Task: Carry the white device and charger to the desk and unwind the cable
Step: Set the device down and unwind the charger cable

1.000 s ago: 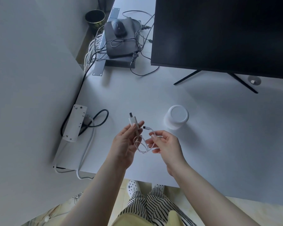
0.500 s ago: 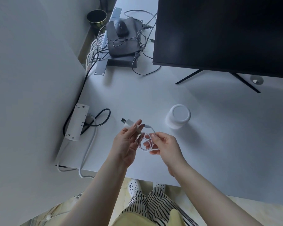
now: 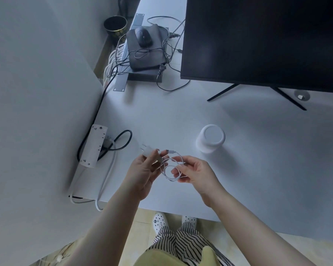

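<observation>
Both hands [image 3: 142, 173] gripping charger [image 3: 147, 150], cable [image 3: 171, 167] coiled

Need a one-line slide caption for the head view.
Left hand holds charger, right hand loosens coiled cable above desk; white device set down.

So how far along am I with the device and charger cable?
Done: the white device stands on the desk. In hand: your left hand holds the charger, your right hand the cable, above the desk. Left: the cable is looped, so unwind it.
</observation>
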